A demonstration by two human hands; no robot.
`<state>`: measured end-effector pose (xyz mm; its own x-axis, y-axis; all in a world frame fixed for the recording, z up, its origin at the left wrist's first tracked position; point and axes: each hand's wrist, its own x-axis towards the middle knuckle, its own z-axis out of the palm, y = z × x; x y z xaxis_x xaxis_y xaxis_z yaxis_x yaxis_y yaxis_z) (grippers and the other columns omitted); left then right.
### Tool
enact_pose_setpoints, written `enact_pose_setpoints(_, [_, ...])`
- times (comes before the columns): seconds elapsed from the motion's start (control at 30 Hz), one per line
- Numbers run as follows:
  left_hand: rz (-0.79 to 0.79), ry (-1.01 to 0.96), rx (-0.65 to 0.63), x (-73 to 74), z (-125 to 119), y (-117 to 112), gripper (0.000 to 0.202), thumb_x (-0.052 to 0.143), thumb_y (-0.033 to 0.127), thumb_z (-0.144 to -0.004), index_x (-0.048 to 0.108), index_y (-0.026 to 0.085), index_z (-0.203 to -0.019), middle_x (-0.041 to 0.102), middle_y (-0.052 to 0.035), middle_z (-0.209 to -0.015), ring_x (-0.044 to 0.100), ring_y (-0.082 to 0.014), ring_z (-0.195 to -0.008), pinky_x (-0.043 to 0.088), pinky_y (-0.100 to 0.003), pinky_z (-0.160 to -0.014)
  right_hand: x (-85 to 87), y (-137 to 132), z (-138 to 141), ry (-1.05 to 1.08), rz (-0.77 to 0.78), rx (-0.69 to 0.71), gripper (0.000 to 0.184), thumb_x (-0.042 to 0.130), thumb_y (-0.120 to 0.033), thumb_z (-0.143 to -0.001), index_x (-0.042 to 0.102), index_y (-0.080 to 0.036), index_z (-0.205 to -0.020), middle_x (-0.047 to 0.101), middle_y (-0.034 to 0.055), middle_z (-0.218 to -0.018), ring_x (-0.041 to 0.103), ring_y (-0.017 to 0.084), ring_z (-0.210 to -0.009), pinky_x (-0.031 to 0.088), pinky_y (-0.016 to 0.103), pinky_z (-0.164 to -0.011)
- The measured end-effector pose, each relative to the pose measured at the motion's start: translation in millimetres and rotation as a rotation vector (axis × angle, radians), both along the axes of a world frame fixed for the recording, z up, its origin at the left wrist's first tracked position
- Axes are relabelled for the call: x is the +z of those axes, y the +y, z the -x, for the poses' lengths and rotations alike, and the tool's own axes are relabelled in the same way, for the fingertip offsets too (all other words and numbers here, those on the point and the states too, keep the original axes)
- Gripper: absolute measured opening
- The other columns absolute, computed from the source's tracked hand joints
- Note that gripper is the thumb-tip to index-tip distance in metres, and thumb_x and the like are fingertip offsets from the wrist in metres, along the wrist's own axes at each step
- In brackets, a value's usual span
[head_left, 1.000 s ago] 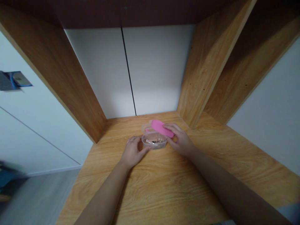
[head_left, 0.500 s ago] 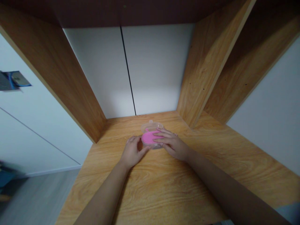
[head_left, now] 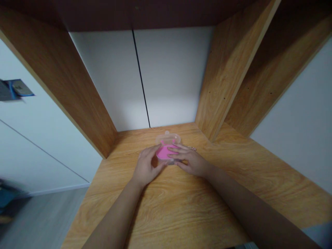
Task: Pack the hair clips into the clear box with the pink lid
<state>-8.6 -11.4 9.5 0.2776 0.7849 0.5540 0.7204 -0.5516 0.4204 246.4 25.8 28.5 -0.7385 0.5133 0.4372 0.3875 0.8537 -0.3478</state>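
Note:
A small oval box of clear plastic (head_left: pixel 169 162) rests on the wooden surface, its clear lid (head_left: pixel 168 138) tipped open toward the back. Across the top of the box lies a pink oval piece (head_left: pixel 163 153). Wrapped round the left end of the box is my left hand (head_left: pixel 147 166), thumb at the front and fingers at the back. My right hand (head_left: pixel 190 160) lays its spread fingers flat over the right part of the pink piece, with the thumb by the front edge. Those fingers hide part of the pink piece and the box's right end.
The wooden desk top (head_left: pixel 166 207) runs back to a white panel (head_left: pixel 171 79) with a dark vertical seam. Wooden uprights (head_left: pixel 64 79) stand at both sides, under a dark shelf (head_left: pixel 140 14). A small chain-like item (head_left: pixel 192 148) lies just behind my right hand.
My left fingers have moved up and right onto the left edge of the pink piece. The right fingers have shifted slightly left and lower, uncovering more of the open lid.

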Motion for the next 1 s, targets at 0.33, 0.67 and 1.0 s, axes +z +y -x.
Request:
enact_pose_setpoints(0.33, [-0.079, 0.257, 0.047, 8.6, -17, -10, 0.052, 0.053, 0.043, -0.098, 0.047, 0.023, -0.146, 0.040, -0.0127, -0.157, 0.037, -0.0314, -0.146, 0.034, -0.053, -0.118, -5.8, 3, 1, 0.036, -0.025, 0.026, 0.046, 0.054, -0.018, -0.096, 0.057, -0.033, -0.140, 0.050, 0.0029, -0.152, 0.037, 0.024, -0.146, 0.031, 0.052, -0.121])
enact_pose_setpoints(0.67, [-0.045, 0.308, 0.019, 5.1, -25, -6, 0.052, 0.045, 0.038, -0.101, 0.044, 0.014, -0.148, 0.044, -0.0158, -0.155, 0.039, -0.0281, -0.146, 0.037, -0.050, -0.119, -9.6, 1, 3, 0.037, -0.087, 0.021, 0.051, 0.049, -0.011, -0.095, 0.055, -0.031, -0.142, 0.048, 0.0035, -0.153, 0.036, 0.023, -0.147, 0.032, 0.052, -0.121])
enact_pose_setpoints(1.0, [-0.054, 0.291, -0.017, 4.1, -23, -5, 0.055, 0.049, 0.038, -0.099, 0.042, 0.013, -0.148, 0.044, -0.0175, -0.155, 0.039, -0.0286, -0.146, 0.036, -0.050, -0.120, -14.2, 1, 2, 0.037, -0.123, 0.041, 0.053, 0.044, -0.010, -0.096, 0.051, -0.027, -0.146, 0.050, 0.0056, -0.151, 0.033, 0.022, -0.148, 0.032, 0.052, -0.122])
